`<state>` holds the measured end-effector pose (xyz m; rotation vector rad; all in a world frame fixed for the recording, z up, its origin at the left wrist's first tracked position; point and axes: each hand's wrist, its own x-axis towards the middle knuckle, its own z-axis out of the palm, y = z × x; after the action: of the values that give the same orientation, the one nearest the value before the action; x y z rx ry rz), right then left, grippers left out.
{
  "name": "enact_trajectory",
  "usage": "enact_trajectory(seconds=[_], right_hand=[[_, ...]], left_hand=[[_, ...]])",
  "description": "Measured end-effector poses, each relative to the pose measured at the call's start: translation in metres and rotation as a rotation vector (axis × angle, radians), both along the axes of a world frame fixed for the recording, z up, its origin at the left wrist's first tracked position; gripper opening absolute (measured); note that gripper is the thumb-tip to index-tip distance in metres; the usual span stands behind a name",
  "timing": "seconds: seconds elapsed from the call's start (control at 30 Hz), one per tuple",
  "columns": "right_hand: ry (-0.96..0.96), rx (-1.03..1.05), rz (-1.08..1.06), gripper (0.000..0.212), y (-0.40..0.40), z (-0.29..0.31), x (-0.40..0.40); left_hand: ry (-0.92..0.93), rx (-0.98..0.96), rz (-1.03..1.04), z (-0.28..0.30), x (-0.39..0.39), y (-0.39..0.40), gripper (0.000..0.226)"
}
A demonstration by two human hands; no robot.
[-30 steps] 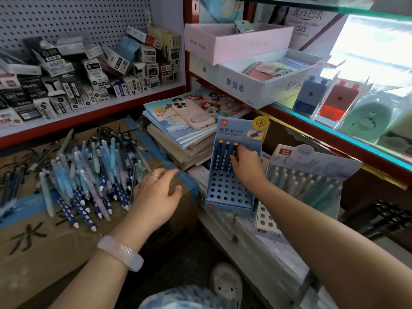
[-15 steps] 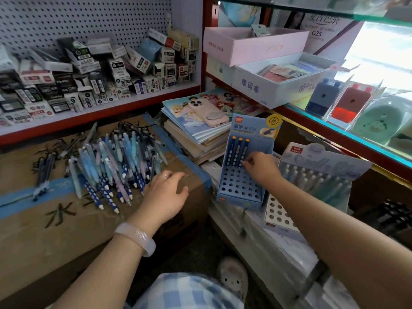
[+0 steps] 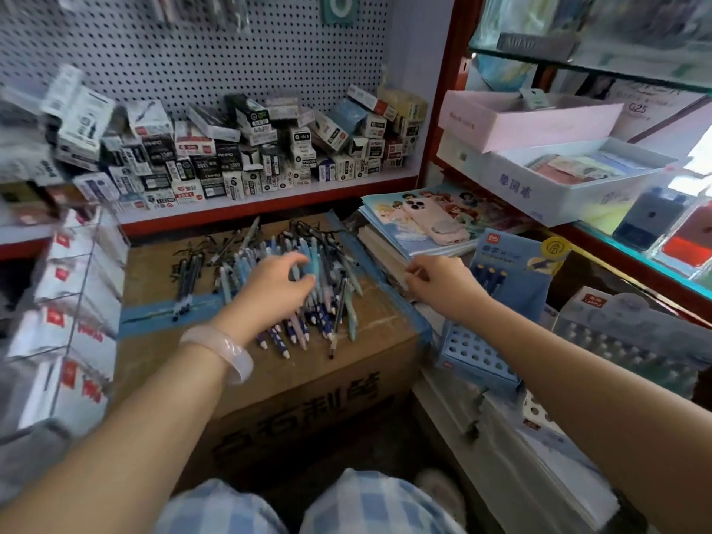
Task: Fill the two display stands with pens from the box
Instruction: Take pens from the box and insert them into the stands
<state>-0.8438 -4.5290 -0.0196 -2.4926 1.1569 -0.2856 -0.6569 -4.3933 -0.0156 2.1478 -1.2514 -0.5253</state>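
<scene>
A heap of blue and pale pens (image 3: 308,314) lies on top of a taped cardboard box (image 3: 308,398). My left hand (image 3: 275,287) hovers over the heap with fingers curled onto the pens; whether it grips one is unclear. My right hand (image 3: 443,281) hangs empty at the box's right edge, fingers loosely apart. To its right stands a blue display stand (image 3: 501,302) with three dark pens in its back row and many bare holes. Beside that, a second, grey-white stand (image 3: 632,341) holds rows of pale pens.
A stack of picture books (image 3: 424,213) with a pink phone (image 3: 435,221) on top lies behind my right hand. Small pen cartons (image 3: 250,159) crowd the red-edged shelf below the pegboard. A wire rack of white packs (image 3: 69,321) stands at left. Boxes fill the right shelves.
My right hand has left the blue stand and moved left to the box's edge. My left hand has reached forward onto the pen heap. The camera has swung left.
</scene>
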Motion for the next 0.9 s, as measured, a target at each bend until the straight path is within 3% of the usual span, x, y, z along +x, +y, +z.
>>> enact_trajectory(seconds=[0.1, 0.27, 0.47, 0.6, 0.73, 0.9], right_hand=[[-0.005, -0.002, 0.078, 0.027, 0.0, 0.002, 0.042], [-0.054, 0.048, 0.129, 0.025, -0.019, -0.004, 0.126], [-0.027, 0.111, 0.254, 0.031, -0.048, -0.016, 0.218], [-0.02, 0.238, 0.292, 0.033, -0.068, -0.03, 0.258], [-0.016, 0.328, 0.329, 0.036, -0.085, -0.04, 0.29], [0.048, 0.379, 0.368, 0.039, -0.097, -0.059, 0.332]], left_hand=[[-0.02, -0.033, 0.146, 0.008, 0.049, 0.01, 0.04], [-0.016, -0.081, 0.603, -0.012, 0.112, 0.02, 0.034], [0.014, -0.072, 0.815, -0.05, 0.169, -0.003, 0.034], [-0.068, -0.076, 0.806, -0.07, 0.191, -0.023, 0.029], [-0.181, 0.022, 0.659, -0.074, 0.206, -0.051, 0.025], [-0.107, 0.172, 0.416, -0.084, 0.234, -0.085, 0.032]])
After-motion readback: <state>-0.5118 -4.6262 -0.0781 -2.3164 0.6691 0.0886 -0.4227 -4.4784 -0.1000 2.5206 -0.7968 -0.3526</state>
